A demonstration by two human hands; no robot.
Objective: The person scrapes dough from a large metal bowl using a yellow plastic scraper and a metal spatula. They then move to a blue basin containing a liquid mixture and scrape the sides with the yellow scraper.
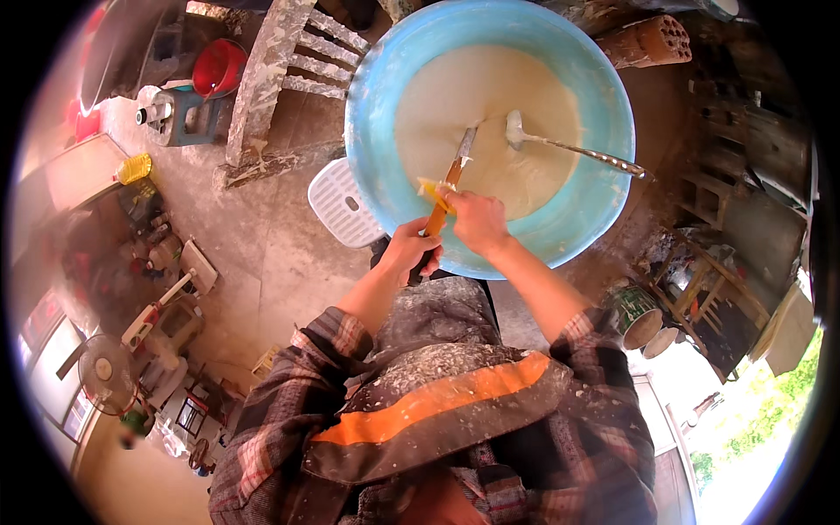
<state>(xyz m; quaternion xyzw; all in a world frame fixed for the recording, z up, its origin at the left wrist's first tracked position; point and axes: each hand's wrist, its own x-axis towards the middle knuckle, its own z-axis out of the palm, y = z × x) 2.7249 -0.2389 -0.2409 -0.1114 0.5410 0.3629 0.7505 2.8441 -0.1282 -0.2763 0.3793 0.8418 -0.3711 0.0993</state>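
Note:
In the head view a large blue plastic basin (600,131) holds pale, creamy liquid (446,98). My left hand (413,248) is closed around the dark handle of a long, flat tool (454,172) with an orange-brown middle and a greyish tip, which points away from me over the liquid. A small yellow scraper-like piece (433,191) is pinched in my right hand (478,220) and lies against the tool's middle. White residue clings to both. A metal ladle (571,147) rests with its coated head in the liquid and its handle over the basin's right rim.
A white slotted plastic stool (344,203) stands against the basin's left side. A splattered wooden rack (259,85) is beyond it, near a red bucket (218,67). A hollow brick (646,42) lies at upper right; a green tin (635,318) stands at right.

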